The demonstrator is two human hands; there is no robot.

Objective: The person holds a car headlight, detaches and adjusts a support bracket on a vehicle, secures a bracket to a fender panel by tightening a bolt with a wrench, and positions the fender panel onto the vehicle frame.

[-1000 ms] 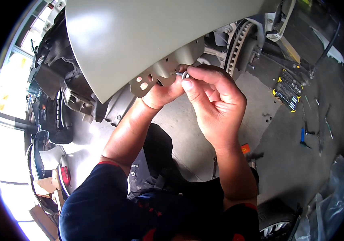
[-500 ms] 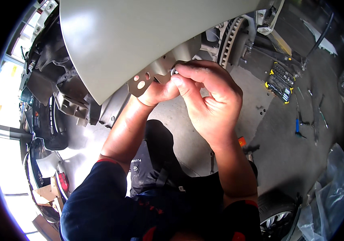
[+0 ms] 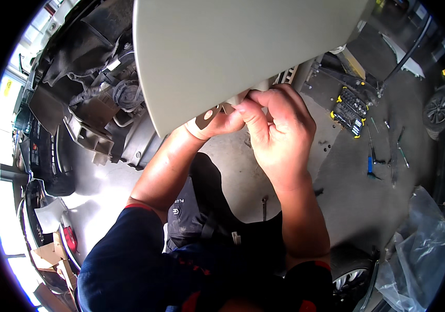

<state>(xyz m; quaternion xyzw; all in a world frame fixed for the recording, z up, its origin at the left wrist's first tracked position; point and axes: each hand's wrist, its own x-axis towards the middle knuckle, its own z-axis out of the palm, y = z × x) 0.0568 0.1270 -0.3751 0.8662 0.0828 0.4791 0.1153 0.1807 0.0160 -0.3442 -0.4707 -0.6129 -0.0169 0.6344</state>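
A pale grey-green painted car body panel [image 3: 243,41] fills the upper middle, with a holed metal bracket [image 3: 206,118] along its lower edge. My left hand [image 3: 216,122] reaches up under the panel beside the bracket, its fingertips hidden behind metal and my other hand. My right hand [image 3: 282,130] is closed in a pinch at the bracket, just right of the left hand, thumb and forefinger tucked at the panel's edge. Whatever sits between those fingertips is hidden.
At left are dark undercar parts [image 3: 92,41] and a detached bumper [image 3: 50,166]. On the floor at right lie a socket set [image 3: 350,112], loose tools [image 3: 370,164] and plastic sheeting [image 3: 412,249]. A wheel [image 3: 435,112] stands at far right, a tyre [image 3: 350,275] lower down.
The panel appears larger and farther right in view, covering more of the brake disc. The small bolt with washer seen earlier in my right fingertips is now hidden as that hand presses against the bracket.
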